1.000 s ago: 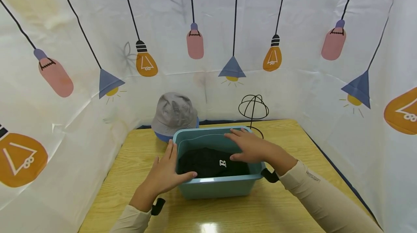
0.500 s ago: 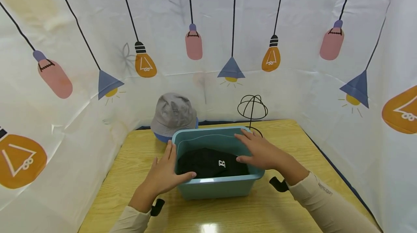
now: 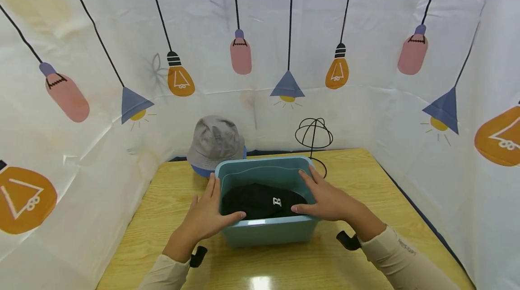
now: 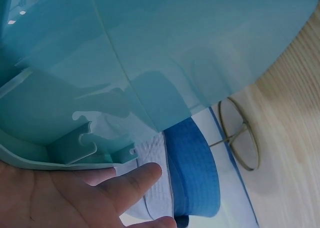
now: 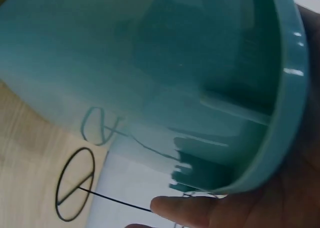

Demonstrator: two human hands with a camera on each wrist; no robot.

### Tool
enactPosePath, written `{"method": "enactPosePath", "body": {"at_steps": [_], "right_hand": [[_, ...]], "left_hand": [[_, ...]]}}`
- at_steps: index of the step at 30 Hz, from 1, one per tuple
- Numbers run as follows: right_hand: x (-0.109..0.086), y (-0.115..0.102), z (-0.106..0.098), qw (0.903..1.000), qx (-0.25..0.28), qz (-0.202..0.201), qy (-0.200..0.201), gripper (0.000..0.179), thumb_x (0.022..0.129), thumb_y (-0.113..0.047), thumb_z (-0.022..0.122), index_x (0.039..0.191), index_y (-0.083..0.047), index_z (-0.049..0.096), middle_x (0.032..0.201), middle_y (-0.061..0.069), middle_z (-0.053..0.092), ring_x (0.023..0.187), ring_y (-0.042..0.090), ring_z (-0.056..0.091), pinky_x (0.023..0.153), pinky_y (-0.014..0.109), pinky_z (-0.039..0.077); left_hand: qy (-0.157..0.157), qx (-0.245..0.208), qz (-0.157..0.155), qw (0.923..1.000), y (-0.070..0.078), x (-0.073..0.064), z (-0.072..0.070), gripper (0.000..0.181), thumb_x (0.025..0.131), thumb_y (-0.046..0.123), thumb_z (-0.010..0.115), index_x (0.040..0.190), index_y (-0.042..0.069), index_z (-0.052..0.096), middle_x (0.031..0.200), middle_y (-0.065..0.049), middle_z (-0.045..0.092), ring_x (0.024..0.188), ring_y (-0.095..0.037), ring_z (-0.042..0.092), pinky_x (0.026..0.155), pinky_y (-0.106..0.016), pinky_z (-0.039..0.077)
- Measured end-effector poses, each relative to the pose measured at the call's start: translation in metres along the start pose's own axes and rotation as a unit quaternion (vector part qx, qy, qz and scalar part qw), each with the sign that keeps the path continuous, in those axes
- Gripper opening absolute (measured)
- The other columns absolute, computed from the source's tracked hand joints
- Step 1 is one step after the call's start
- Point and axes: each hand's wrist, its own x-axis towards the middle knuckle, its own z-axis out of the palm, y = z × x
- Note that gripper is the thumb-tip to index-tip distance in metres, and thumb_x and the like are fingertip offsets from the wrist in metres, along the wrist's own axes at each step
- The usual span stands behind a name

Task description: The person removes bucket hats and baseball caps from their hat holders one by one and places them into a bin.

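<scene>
A light blue plastic bin (image 3: 268, 233) stands on the table in front of me. Inside lies a black cap (image 3: 252, 202) with a white letter on it. My left hand (image 3: 203, 215) rests on the bin's left rim, fingers straight and thumb over the front corner. Opposite it, my right hand (image 3: 331, 197) lies along the right rim with its fingers extended and its thumb above the cap. Each wrist view shows the bin's outer wall close up, with the left palm (image 4: 70, 200) and right fingers (image 5: 200, 210) against the rim.
Behind the bin at the left, a grey bucket hat (image 3: 217, 139) sits above a blue brim (image 3: 201, 172). A black wire hat stand (image 3: 313, 133) is at the back right. White curtains with printed lamps surround the wooden table (image 3: 162, 218).
The right hand has shifted from over the bin's inside outward, then down onto the right rim. The left hand stays at the left rim. The bin and cap hold nearly the same place.
</scene>
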Motion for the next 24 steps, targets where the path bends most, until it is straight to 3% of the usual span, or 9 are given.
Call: {"method": "enactPosePath", "body": {"at_steps": [3,5,8,10,13,18,24], "right_hand": [[0.001,0.001,0.006,0.9999,0.002,0.012,0.006,0.113,0.086,-0.082,0.059,0.168,-0.029,0.003,0.173,0.014,-0.015,0.152,0.048,0.031,0.104,0.062,0.048],[0.001,0.001,0.009,0.9997,0.003,0.023,0.010,0.114,0.085,-0.082,0.059,0.168,-0.029,0.002,0.173,0.013,-0.018,0.141,0.045,0.049,0.090,0.052,0.056],[0.001,0.001,0.012,0.9990,0.001,0.041,0.017,0.115,0.085,-0.083,0.060,0.168,-0.031,0.000,0.173,0.009,-0.022,0.102,0.030,0.071,0.064,0.039,0.054],[0.001,0.000,0.013,0.9984,-0.001,0.053,0.019,0.115,0.084,-0.083,0.060,0.168,-0.032,-0.001,0.172,0.005,-0.023,0.076,0.019,0.068,0.054,0.035,0.047],[0.000,-0.001,0.015,0.9977,-0.006,0.064,0.024,0.117,0.085,-0.084,0.057,0.167,-0.027,-0.004,0.173,0.002,-0.023,0.060,0.013,0.058,0.049,0.034,0.044],[0.000,-0.001,0.020,0.9960,0.000,0.078,0.043,0.120,0.088,-0.082,0.054,0.167,-0.017,-0.009,0.174,0.000,-0.020,0.058,0.014,0.058,0.053,0.034,0.046],[-0.001,0.001,0.024,0.9942,-0.014,0.074,0.077,0.114,0.092,-0.079,0.051,0.167,-0.009,0.002,0.175,0.007,-0.010,0.097,0.023,0.071,0.085,0.048,0.056]], "left_hand": [[-0.003,0.001,-0.002,1.0000,0.000,0.001,0.000,0.132,0.080,0.091,0.053,0.167,0.006,0.002,0.175,-0.012,-0.010,0.154,-0.041,0.031,0.117,-0.079,0.009],[-0.002,0.000,-0.003,1.0000,0.000,0.002,0.001,0.131,0.081,0.090,0.055,0.167,0.006,0.002,0.175,-0.012,-0.010,0.154,-0.041,0.031,0.118,-0.079,0.009],[-0.001,0.000,-0.003,1.0000,0.000,0.003,0.002,0.129,0.082,0.086,0.058,0.167,0.006,0.002,0.175,-0.011,-0.010,0.153,-0.042,0.032,0.118,-0.078,0.009],[0.001,-0.002,-0.001,1.0000,0.000,0.004,0.003,0.128,0.083,0.084,0.059,0.167,0.006,0.002,0.175,-0.012,-0.010,0.154,-0.042,0.032,0.117,-0.079,0.009],[0.004,-0.003,0.002,1.0000,-0.001,0.004,0.004,0.127,0.084,0.083,0.060,0.167,0.006,0.003,0.175,-0.012,-0.009,0.154,-0.041,0.031,0.117,-0.079,0.009],[0.011,-0.008,0.005,0.9999,-0.002,0.004,0.004,0.126,0.084,0.082,0.061,0.167,0.005,0.004,0.175,-0.012,-0.009,0.155,-0.041,0.029,0.118,-0.079,0.008],[0.012,-0.019,0.005,0.9997,-0.002,0.003,0.005,0.128,0.083,0.084,0.060,0.167,0.006,0.003,0.175,-0.011,-0.010,0.156,-0.040,0.027,0.119,-0.077,0.008]]}}
